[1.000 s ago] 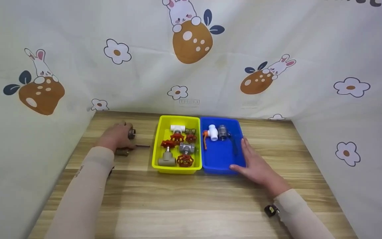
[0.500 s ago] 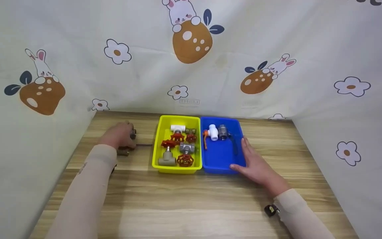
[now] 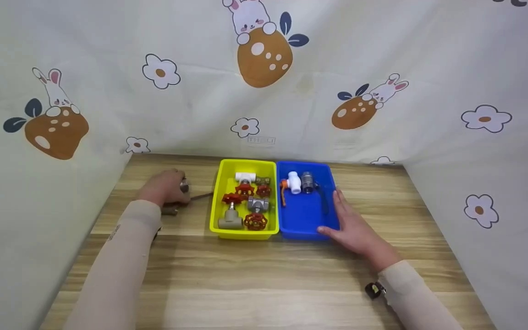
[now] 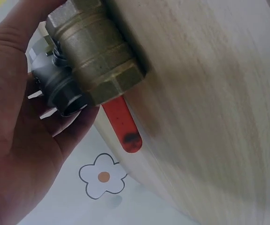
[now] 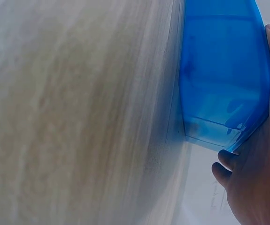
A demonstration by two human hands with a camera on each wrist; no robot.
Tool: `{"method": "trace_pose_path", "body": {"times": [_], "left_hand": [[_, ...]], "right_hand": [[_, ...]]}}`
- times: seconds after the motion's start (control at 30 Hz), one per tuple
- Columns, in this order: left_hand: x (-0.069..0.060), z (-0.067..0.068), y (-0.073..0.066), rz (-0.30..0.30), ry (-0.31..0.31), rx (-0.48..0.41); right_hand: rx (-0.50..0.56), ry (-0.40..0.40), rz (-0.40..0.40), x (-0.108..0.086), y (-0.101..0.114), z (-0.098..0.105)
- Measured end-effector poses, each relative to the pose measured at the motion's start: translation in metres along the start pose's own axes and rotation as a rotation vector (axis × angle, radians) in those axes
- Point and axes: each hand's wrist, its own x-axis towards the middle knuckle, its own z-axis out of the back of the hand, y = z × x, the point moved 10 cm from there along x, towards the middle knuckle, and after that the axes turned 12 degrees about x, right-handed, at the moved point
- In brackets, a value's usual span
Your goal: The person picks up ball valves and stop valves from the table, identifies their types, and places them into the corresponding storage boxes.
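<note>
At the left of the table, my left hand (image 3: 163,187) pinches a grey metal ball valve (image 4: 59,89), its end (image 3: 184,185) showing past my fingers. A dark lever (image 3: 201,196) sticks out from under the hand towards the yellow bin. Close by lies a brass ball valve (image 4: 102,58) with a red lever (image 4: 123,124); in the head view the hand mostly hides this brass valve (image 3: 170,210). My right hand (image 3: 355,229) rests against the right side of the blue bin (image 3: 303,233), fingers straight along its wall and thumb at the near rim.
The yellow bin (image 3: 245,234) touches the blue one and holds several valves with red handwheels. Inside the blue bin are a white valve (image 3: 294,183) with an orange lever and a metal valve (image 3: 307,183) with a dark lever. A patterned cloth (image 3: 190,114) encloses the table.
The metal valve at my left hand has turned a little, and its lever now points further up towards the yellow bin. My right hand has stayed on the blue bin.
</note>
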Motion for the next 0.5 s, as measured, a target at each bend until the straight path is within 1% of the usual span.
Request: {"method": "trace_pose_path", "body": {"times": [0.13, 0.27, 0.43, 0.47, 0.5], "left_hand": [[-0.0012, 0.0034, -0.0016, -0.026, -0.020, 0.010], [-0.0023, 0.0053, -0.0029, -0.029, -0.018, 0.009], [0.0004, 0.0025, 0.0002, -0.016, 0.008, -0.004], [0.0054, -0.0008, 0.0046, -0.029, -0.002, -0.009], [0.0056, -0.0011, 0.0045, -0.030, 0.004, -0.015]], "right_hand": [[0.007, 0.006, -0.001, 0.0003, 0.0006, 0.0005], [0.020, 0.014, -0.014, 0.0003, 0.0011, 0.0001], [0.009, 0.008, -0.015, 0.0000, 0.0016, -0.0006], [0.004, 0.008, -0.013, -0.0001, 0.0019, -0.0007], [0.000, 0.009, -0.011, -0.0002, 0.0022, -0.0010]]}}
